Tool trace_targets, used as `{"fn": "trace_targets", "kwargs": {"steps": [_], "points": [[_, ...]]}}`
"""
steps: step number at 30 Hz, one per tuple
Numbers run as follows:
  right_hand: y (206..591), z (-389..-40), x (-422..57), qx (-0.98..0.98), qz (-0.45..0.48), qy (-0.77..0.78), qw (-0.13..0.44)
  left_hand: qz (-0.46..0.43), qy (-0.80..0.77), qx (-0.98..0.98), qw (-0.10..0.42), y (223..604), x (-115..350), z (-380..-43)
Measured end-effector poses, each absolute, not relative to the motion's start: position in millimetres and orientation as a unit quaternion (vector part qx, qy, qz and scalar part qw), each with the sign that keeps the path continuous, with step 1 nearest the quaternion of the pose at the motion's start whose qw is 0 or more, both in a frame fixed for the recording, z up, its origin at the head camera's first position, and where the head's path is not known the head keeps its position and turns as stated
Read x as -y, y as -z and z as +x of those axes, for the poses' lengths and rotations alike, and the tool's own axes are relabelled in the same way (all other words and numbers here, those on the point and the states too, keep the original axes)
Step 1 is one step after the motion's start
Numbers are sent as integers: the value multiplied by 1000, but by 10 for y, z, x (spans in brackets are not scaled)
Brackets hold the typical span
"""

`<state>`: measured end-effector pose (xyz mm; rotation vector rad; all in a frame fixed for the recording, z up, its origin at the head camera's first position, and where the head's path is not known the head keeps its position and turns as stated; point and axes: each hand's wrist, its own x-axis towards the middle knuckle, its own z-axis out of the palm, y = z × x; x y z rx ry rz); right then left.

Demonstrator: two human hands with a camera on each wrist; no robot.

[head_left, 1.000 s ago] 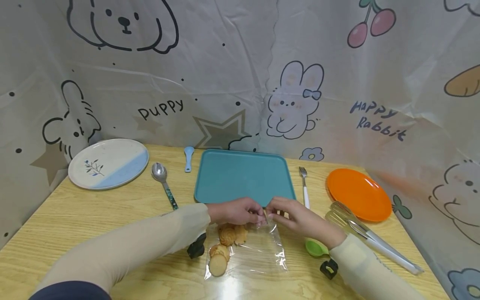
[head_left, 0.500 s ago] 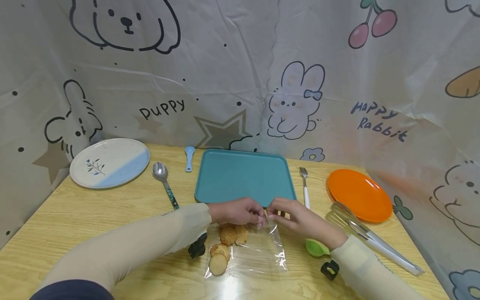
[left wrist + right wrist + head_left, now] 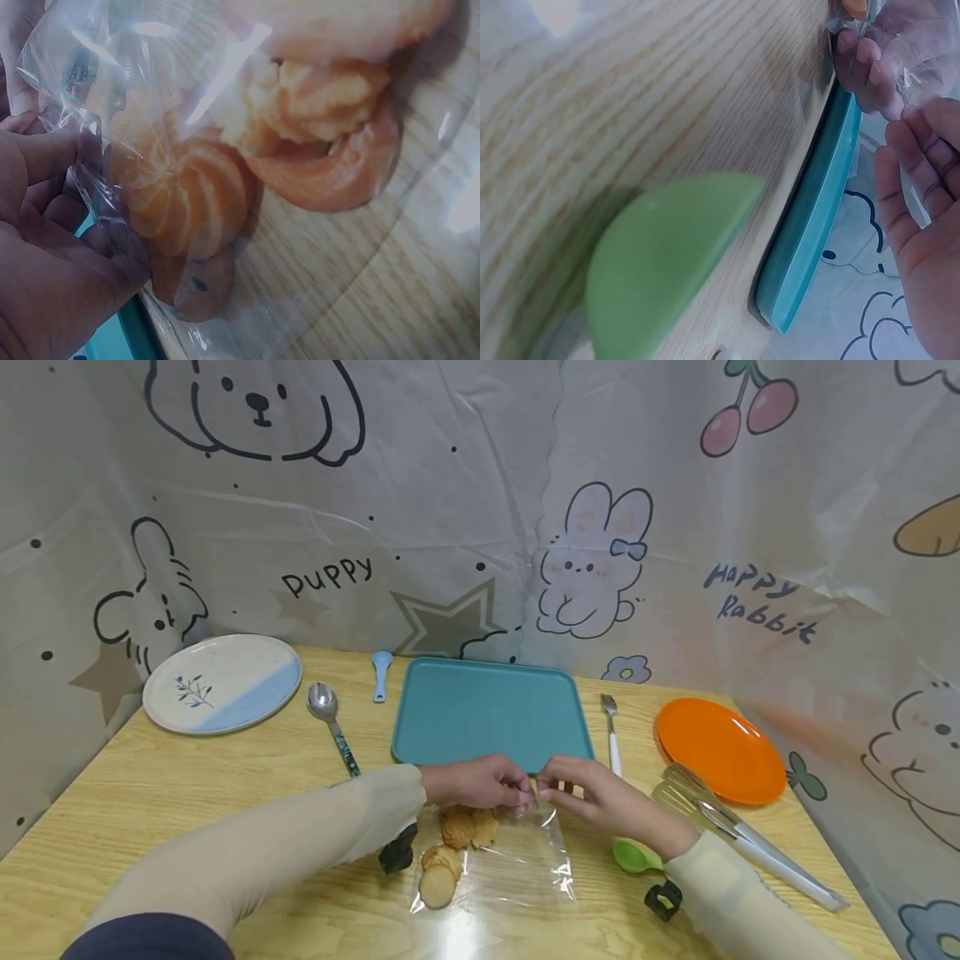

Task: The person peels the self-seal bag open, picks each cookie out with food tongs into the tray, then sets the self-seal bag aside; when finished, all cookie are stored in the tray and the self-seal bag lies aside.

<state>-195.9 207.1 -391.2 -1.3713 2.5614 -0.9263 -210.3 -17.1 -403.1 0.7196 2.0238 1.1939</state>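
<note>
A clear plastic bag (image 3: 525,864) lies on the table in front of me, with several golden cookies (image 3: 437,887) in its left part. My left hand (image 3: 483,783) pinches the bag's far edge near its middle. Just beside it, my right hand (image 3: 592,791) pinches the same edge, fingertips almost meeting the left ones. In the left wrist view, a swirled cookie (image 3: 187,199) shows through the film close to the left fingers. The right wrist view shows the bag's film gathered at the thumb and forefinger of the right hand (image 3: 934,202).
A teal tray (image 3: 491,710) stands behind the hands. To the left are an oval plate (image 3: 225,681), a metal spoon (image 3: 324,702) and a small blue spoon (image 3: 381,677). To the right lie a fork (image 3: 611,735), orange plates (image 3: 720,752), tongs (image 3: 757,843) and a green spoon (image 3: 633,856).
</note>
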Motion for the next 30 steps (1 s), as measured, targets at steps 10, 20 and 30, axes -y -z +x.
{"fn": "trace_targets", "kwargs": {"steps": [10,20,30], "points": [[3871,-1944,-2112,-837,-448,313,42,273,-450,-786,325,4056,189,-2127],[3810,-1921,-2185,-841,-435,321,29,271,-453,-788,317,4077,225,-2143],[3826,-1945,-2257,-865,-379,328,20,255,-474,-780,319,4084,216,-2149]]}}
